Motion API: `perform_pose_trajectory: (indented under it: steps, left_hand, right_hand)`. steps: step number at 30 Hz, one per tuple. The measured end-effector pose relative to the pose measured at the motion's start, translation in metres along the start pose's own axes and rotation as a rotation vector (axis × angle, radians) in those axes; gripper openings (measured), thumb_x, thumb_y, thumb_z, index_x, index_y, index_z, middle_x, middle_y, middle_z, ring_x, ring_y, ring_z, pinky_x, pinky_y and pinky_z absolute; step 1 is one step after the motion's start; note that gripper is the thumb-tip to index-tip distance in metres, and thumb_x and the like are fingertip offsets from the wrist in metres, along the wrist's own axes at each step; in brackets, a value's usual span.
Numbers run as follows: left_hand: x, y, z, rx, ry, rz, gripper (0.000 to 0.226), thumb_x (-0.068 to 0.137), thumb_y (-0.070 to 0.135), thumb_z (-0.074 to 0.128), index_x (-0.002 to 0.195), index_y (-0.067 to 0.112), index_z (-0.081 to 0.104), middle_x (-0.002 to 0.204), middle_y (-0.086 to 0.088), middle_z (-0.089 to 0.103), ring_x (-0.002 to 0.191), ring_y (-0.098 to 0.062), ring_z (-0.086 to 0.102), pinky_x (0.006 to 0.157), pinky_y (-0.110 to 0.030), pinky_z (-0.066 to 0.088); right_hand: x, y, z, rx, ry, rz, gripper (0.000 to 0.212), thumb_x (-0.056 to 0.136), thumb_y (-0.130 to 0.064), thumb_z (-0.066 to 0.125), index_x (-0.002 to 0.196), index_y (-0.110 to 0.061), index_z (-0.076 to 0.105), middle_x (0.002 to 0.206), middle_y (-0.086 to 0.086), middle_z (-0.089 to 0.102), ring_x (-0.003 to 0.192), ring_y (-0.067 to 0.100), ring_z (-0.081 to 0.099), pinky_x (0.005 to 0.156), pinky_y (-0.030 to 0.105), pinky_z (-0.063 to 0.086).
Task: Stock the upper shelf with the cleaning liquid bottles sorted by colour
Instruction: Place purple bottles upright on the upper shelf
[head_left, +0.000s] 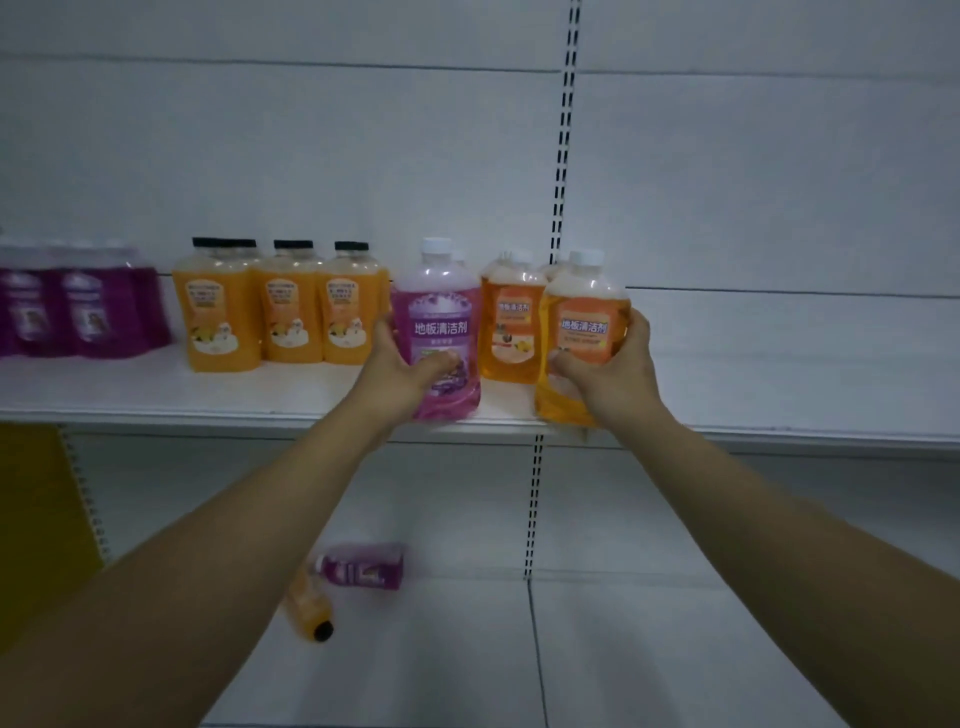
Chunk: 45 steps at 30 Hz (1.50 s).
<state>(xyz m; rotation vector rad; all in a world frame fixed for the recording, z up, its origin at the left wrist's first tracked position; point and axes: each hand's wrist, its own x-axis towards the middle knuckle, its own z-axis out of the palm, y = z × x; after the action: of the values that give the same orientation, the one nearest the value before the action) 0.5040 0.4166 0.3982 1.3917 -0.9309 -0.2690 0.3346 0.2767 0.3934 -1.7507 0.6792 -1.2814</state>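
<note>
The white upper shelf (156, 395) holds rows of standing bottles. At 9 o'clock are dark purple bottles (78, 312). Next to them stand orange bottles with black caps (275, 312). Near the middle stand orange bottles with white caps (509, 322). On the lower shelf (623, 649), at 7 o'clock, a purple bottle (363, 569) and an orange bottle (309, 610) lie on their sides.

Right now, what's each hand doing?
Left hand: grips the purple bottle.
Right hand: grips the orange bottle.
</note>
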Motion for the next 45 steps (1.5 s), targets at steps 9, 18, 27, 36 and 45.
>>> perform_pose_trajectory:
  steps: [9, 18, 27, 36, 45]
  left_hand:
    - [0.032, -0.018, 0.034, 0.103, -0.03, -0.002, 0.067, 0.081, 0.023, 0.072, 0.135, 0.02, 0.032, 0.112, 0.005, 0.055, 0.097, -0.01, 0.058, 0.081, -0.028, 0.049]
    - [0.042, -0.033, 0.034, 0.138, -0.013, 0.062, 0.071, 0.079, 0.028, 0.072, 0.139, 0.026, 0.036, 0.122, 0.004, 0.058, 0.106, -0.012, 0.058, 0.081, -0.026, 0.048]
    - [0.044, -0.037, 0.032, 0.105, -0.019, 0.041, 0.073, 0.073, 0.037, 0.072, 0.138, 0.028, 0.038, 0.124, 0.004, 0.059, 0.111, -0.015, 0.057, 0.093, -0.038, 0.049]
    - [0.049, -0.023, 0.034, 0.055, 0.021, -0.038, 0.063, 0.08, 0.022, 0.073, 0.134, 0.023, 0.041, 0.114, 0.003, 0.06, 0.101, -0.013, 0.059, 0.078, -0.03, 0.051]
    - [0.047, -0.009, -0.001, 0.093, 0.024, -0.066, 0.054, 0.075, 0.012, 0.077, 0.122, 0.015, 0.05, 0.1, 0.006, 0.064, 0.09, -0.011, 0.063, 0.077, -0.033, 0.053]
  right_hand:
    - [0.056, 0.042, -0.016, -0.198, -0.027, -0.018, 0.087, 0.073, -0.037, 0.081, 0.141, -0.025, 0.028, 0.118, -0.004, 0.033, 0.115, 0.021, 0.048, 0.097, 0.036, 0.045]
    - [0.09, 0.058, -0.005, -0.243, -0.017, 0.011, 0.079, 0.074, -0.038, 0.079, 0.135, -0.027, 0.03, 0.121, 0.0, 0.043, 0.106, 0.023, 0.055, 0.092, 0.045, 0.052]
    - [0.107, 0.063, 0.007, -0.254, -0.028, 0.107, 0.066, 0.084, -0.036, 0.071, 0.132, -0.022, 0.029, 0.117, 0.001, 0.054, 0.102, 0.024, 0.058, 0.089, 0.044, 0.052]
    - [0.099, 0.06, 0.008, -0.362, 0.021, 0.088, 0.083, 0.076, -0.046, 0.071, 0.14, -0.02, 0.024, 0.132, 0.007, 0.044, 0.12, 0.031, 0.048, 0.098, 0.05, 0.047]
    - [0.032, 0.005, 0.038, -0.507, -0.259, -0.277, 0.062, 0.086, -0.047, 0.064, 0.138, -0.024, 0.041, 0.133, 0.001, 0.05, 0.121, 0.019, 0.047, 0.096, 0.033, 0.04]
